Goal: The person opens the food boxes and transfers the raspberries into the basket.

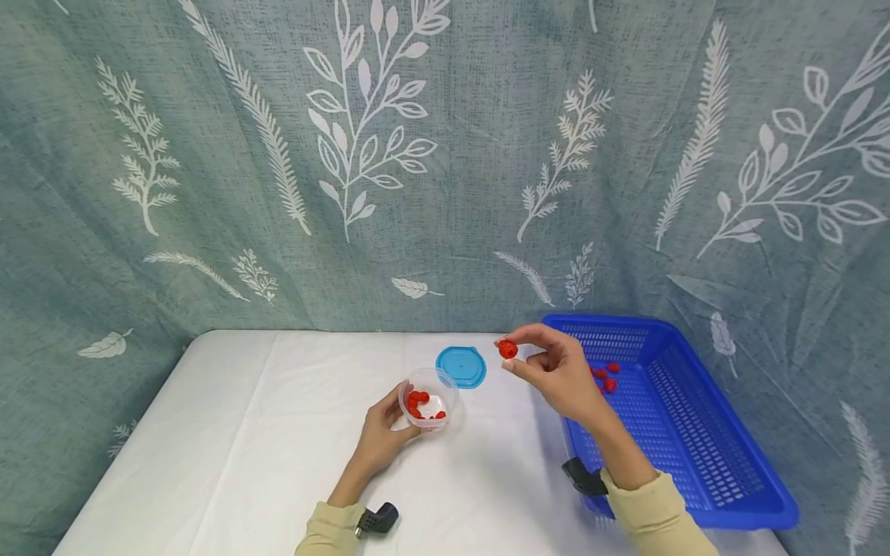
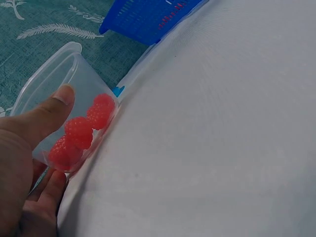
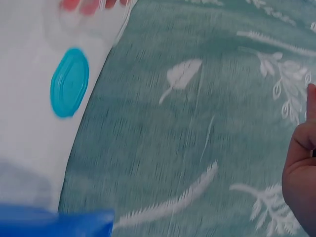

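Note:
My left hand [image 1: 381, 434] grips a small clear plastic container [image 1: 452, 395] from its left side, with the thumb along the near wall. Several red raspberries [image 2: 79, 132] lie in the bottom of it, as the left wrist view shows through the wall. Up above the table, between thumb and fingertips, my right hand [image 1: 565, 380] pinches another raspberry [image 1: 508, 350], to the right of the container. Only part of the right hand [image 3: 300, 168] appears at the edge of the right wrist view, where its raspberry is out of sight. A blue lid [image 1: 461, 367] lies flat behind the container.
On the right stands a large blue plastic basket [image 1: 730, 432] with slotted walls, partly behind my right forearm. A few raspberries [image 1: 610, 384] lie in its far left part. White cloth [image 1: 278, 432] covers the table, and a green leaf-patterned curtain [image 1: 473, 193] hangs behind it.

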A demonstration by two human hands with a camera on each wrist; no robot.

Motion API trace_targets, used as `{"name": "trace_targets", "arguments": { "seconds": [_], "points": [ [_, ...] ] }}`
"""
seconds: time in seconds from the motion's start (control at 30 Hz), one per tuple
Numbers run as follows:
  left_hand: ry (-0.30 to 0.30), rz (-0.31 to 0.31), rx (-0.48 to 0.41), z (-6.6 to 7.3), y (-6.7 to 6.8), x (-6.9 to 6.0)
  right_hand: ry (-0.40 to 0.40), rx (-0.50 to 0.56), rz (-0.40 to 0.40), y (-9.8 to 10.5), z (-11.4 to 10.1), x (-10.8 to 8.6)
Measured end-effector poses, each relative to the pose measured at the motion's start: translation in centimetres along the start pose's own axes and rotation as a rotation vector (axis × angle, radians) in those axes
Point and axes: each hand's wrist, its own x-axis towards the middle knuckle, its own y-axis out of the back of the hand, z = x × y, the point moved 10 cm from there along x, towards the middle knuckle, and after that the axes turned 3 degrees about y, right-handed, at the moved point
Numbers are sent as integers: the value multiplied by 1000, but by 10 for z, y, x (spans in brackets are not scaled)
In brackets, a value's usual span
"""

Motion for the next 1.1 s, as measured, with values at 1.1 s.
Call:
{"name": "trace_targets", "arguments": {
  "seconds": [1.1],
  "points": [
    [22,28,15,-6,1,4,-427,-242,15,144,162,-50]
  ]
}}
